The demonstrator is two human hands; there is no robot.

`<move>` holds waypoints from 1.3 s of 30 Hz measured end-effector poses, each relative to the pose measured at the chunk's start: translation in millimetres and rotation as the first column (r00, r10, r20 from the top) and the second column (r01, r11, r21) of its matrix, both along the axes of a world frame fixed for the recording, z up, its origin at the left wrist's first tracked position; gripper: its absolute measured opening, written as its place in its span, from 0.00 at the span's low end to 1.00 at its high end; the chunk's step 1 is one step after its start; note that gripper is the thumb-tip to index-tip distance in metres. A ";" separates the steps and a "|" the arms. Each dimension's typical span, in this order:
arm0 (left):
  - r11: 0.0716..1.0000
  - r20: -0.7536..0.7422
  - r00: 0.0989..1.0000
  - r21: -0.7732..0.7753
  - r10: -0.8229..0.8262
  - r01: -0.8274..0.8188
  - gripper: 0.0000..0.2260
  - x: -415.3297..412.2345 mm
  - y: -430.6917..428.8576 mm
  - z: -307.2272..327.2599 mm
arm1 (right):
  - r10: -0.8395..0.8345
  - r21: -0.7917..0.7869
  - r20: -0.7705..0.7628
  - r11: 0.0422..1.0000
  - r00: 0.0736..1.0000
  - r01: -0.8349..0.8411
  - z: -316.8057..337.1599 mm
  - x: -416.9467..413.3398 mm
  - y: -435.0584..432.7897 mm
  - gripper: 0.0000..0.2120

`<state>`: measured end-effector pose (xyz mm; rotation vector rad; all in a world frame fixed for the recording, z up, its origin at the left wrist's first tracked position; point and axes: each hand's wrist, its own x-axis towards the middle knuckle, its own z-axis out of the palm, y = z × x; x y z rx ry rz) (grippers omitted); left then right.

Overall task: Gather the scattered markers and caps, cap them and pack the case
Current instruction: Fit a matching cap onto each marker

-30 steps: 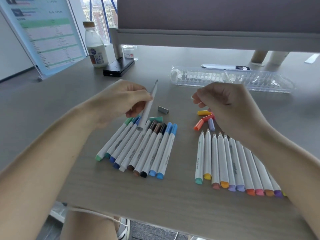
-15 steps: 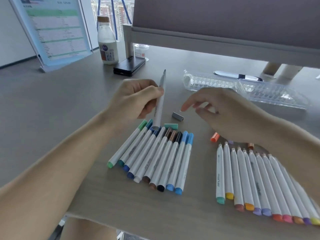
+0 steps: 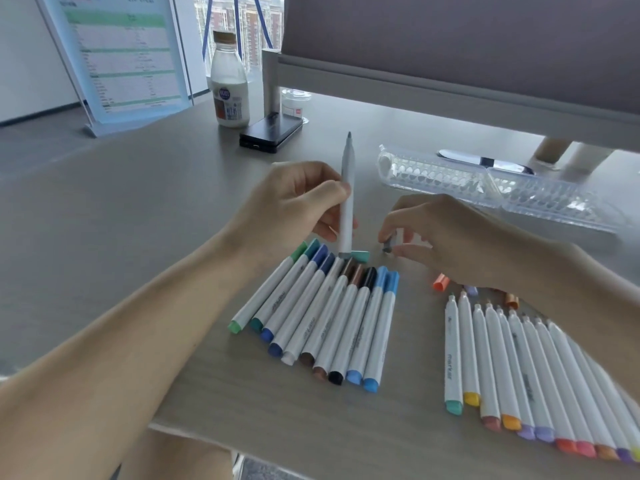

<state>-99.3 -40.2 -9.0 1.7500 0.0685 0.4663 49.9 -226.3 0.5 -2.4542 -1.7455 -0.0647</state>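
Centre frame, the left hand (image 3: pixel 298 202) has its fingers curled round one uncapped grey marker (image 3: pixel 347 202), held nearly upright with the tip pointing up. Just to its right, the right hand (image 3: pixel 450 237) pinches one small grey cap (image 3: pixel 388 244) between thumb and forefinger, low over the tabletop (image 3: pixel 138 209). One teal cap (image 3: pixel 360 256) lies by the marker's lower end. Below the left hand, ten capped markers (image 3: pixel 322 317) lie side by side in a slanted row. At lower right lies a row of uncapped markers (image 3: pixel 519 368): at least ten can be counted before the row runs out of frame. Three loose caps show by the right wrist: orange (image 3: pixel 440 282), lilac (image 3: pixel 471 289) and brownish-orange (image 3: pixel 510 299). The clear plastic case (image 3: pixel 485 188) lies open in the upper right, well apart from the rows. One bottle (image 3: pixel 230 91) stands at upper centre.
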 end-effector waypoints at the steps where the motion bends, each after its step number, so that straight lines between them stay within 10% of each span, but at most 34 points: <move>1: 1.000 -0.013 1.000 -0.008 -0.010 0.010 0.09 -0.5 -1.1 0.4 | -0.015 -0.007 -0.008 1.000 1.000 0.015 0.0 -1.7 -2.8 0.06; 13: 0.941 0.044 0.999 0.335 0.024 -0.037 0.03 -1.3 -4.5 -5.7 | -0.079 0.363 -0.565 0.870 0.821 0.334 3.3 -26.6 -54.1 0.09; 39: 0.889 -0.064 0.992 0.439 -0.111 0.128 0.03 -6.0 -14.3 -10.4 | -0.040 0.460 -0.495 0.835 0.868 0.302 -3.5 -52.3 -48.6 0.05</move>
